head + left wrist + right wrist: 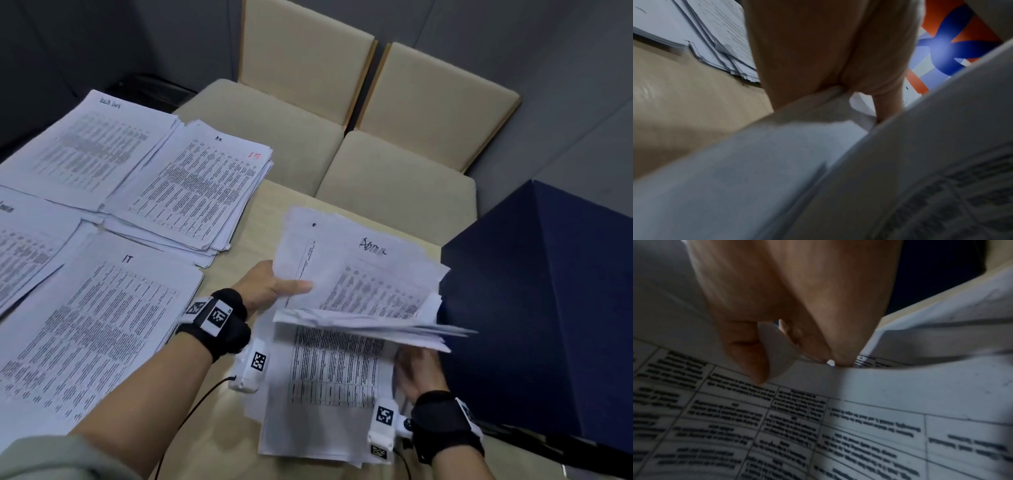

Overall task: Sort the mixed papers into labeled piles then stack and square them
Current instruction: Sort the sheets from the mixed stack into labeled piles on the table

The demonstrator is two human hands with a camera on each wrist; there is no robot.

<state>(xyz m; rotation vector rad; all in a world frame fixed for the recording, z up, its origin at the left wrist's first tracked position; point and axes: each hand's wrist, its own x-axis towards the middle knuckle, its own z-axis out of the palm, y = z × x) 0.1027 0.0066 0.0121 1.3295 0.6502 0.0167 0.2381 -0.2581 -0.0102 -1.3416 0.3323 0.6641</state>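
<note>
Two hands work on one loose pile of printed papers that lies at the near right part of the table, just beside a dark blue box standing at the right edge. The left hand holds the left side of a lifted bundle of sheets, with the thumb flat on the top page and the other fingers under it; the top page has a handwritten word near its upper margin, which I cannot read for sure. In the left wrist view the fingers go behind the raised paper edge. The right hand is under the right side of the lifted bundle, and in the right wrist view its thumb and a finger pinch the margin of a sheet above the printed table page. Four sorted piles lie on the left half of the table: one marked "IT" at the near left, one with a red number behind it, one at the far left corner, and one cut by the left edge. Both wrists wear black straps with white marker blocks. Two beige chairs stand behind the far edge.
</note>
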